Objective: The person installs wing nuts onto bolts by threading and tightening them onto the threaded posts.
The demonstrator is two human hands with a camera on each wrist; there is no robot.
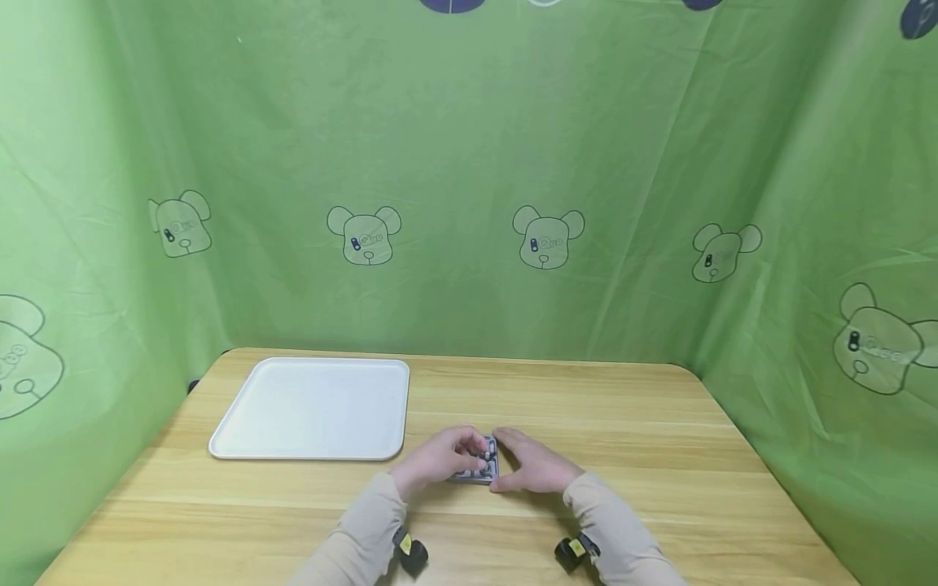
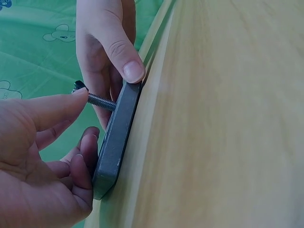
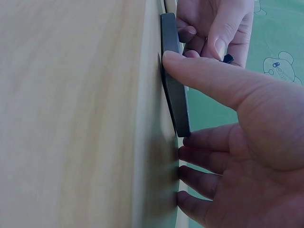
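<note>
A flat dark grey block lies on the table, with several small details on its top, too small to make out. My left hand is over its left part, pinching the black end of a threaded bolt between thumb and finger. The bolt stands out from the block's top face; its lower end is hidden. At the block's right end is my right hand, holding it by the edges. In the right wrist view the right thumb presses the block's side, and the index finger touches its corner.
A white rectangular tray lies on the left of the wooden table. Green cloth printed with bear heads hangs behind the table and along both sides. Each sleeved wrist wears a black camera.
</note>
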